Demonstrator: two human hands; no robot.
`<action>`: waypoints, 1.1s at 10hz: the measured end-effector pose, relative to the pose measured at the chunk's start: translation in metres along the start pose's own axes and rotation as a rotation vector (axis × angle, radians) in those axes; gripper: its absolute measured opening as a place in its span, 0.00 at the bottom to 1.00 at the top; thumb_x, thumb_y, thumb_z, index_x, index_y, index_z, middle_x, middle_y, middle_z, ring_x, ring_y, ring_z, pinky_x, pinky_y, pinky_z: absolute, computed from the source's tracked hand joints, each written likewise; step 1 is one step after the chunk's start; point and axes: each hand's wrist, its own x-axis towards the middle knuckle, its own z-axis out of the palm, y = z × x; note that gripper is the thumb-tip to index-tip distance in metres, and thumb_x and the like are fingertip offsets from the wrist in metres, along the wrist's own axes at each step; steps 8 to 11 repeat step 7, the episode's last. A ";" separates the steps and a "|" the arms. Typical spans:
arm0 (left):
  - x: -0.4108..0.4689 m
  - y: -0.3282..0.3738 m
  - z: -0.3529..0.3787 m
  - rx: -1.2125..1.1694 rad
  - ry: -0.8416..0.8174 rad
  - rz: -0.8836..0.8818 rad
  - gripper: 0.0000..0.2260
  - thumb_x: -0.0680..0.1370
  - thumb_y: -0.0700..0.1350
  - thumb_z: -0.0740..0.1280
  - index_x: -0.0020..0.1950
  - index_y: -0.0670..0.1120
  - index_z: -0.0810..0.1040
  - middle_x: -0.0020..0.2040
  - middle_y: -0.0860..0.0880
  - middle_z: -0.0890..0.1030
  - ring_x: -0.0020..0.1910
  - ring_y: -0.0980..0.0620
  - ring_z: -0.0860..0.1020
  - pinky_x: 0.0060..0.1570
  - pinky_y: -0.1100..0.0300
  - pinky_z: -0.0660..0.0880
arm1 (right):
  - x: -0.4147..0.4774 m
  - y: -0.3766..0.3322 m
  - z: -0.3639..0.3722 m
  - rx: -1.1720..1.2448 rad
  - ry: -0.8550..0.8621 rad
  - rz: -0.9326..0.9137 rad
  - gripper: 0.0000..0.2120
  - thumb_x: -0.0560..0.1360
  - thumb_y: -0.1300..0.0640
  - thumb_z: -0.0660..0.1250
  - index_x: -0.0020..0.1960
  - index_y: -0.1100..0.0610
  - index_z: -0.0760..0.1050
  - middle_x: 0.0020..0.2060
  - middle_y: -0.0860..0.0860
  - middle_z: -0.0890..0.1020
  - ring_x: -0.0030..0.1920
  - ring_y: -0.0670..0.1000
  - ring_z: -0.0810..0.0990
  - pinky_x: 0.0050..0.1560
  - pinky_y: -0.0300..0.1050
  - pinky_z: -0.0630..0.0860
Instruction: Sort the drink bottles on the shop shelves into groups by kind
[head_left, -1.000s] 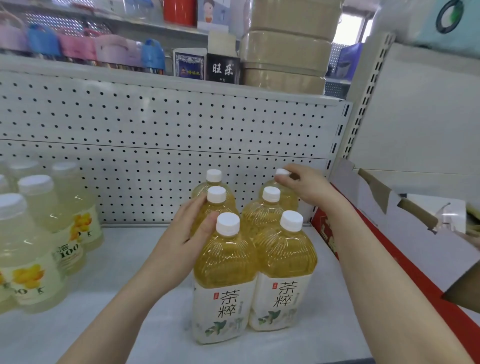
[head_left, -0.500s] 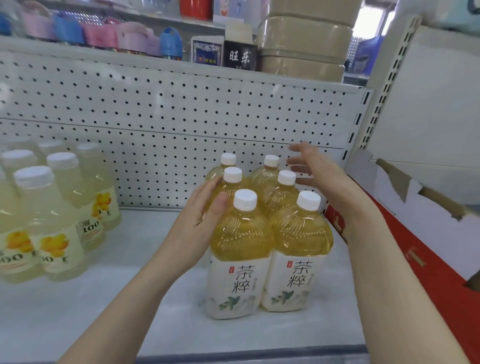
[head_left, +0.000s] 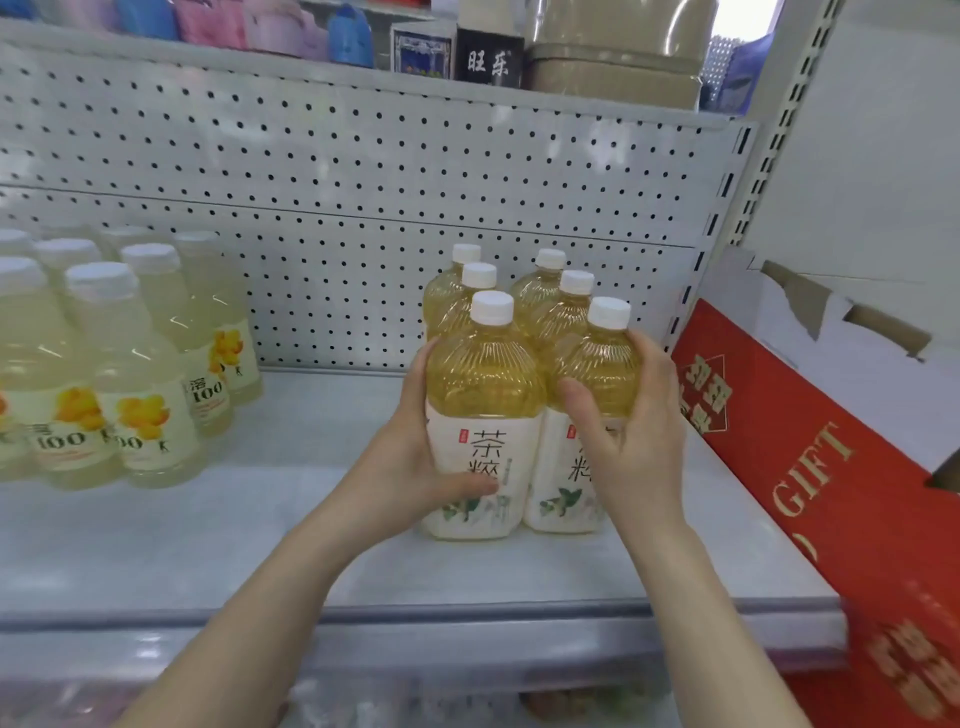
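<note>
Shelf (head_left: 311, 519): white, perforated back panel behind.
Pale drink bottles (head_left: 130, 374): grouped at left, well apart from the tea group.
Red gift box (head_left: 810, 467): tilted, just beside the tea group on the right.
Tea bottles (head_left: 540, 301): six, two rows of three, upright on the shelf.
Left hand (head_left: 410, 467): wrapped around front-left tea bottle (head_left: 483, 374), thumb across its label.
Right hand (head_left: 634, 441): wrapped around front-right tea bottle (head_left: 602, 364), fingers behind it.

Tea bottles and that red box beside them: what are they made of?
Tea bottles: probably clear glossy plastic, since the ribbed walls show the amber drink, with white matte-looking caps. Red box: likely printed cardboard; its torn flap shows a brown core.
</note>
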 end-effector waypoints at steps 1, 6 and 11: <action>0.010 -0.003 -0.005 -0.013 -0.017 -0.017 0.58 0.67 0.37 0.80 0.78 0.65 0.40 0.52 0.70 0.80 0.51 0.64 0.82 0.46 0.62 0.81 | 0.006 0.002 0.010 0.003 -0.002 0.005 0.34 0.76 0.34 0.63 0.75 0.51 0.63 0.65 0.42 0.69 0.64 0.31 0.67 0.61 0.39 0.74; 0.017 -0.014 -0.018 0.104 -0.018 -0.094 0.47 0.70 0.43 0.78 0.78 0.62 0.53 0.63 0.63 0.76 0.60 0.61 0.77 0.55 0.64 0.76 | 0.018 0.003 0.018 0.021 -0.032 0.055 0.28 0.79 0.37 0.61 0.73 0.51 0.65 0.65 0.42 0.69 0.66 0.40 0.69 0.66 0.51 0.72; -0.007 -0.020 -0.045 0.351 0.180 -0.090 0.30 0.74 0.48 0.75 0.74 0.55 0.69 0.67 0.58 0.75 0.64 0.56 0.75 0.62 0.58 0.74 | 0.033 -0.010 -0.012 0.193 0.135 0.068 0.21 0.79 0.40 0.63 0.67 0.50 0.70 0.64 0.48 0.74 0.64 0.44 0.76 0.65 0.51 0.75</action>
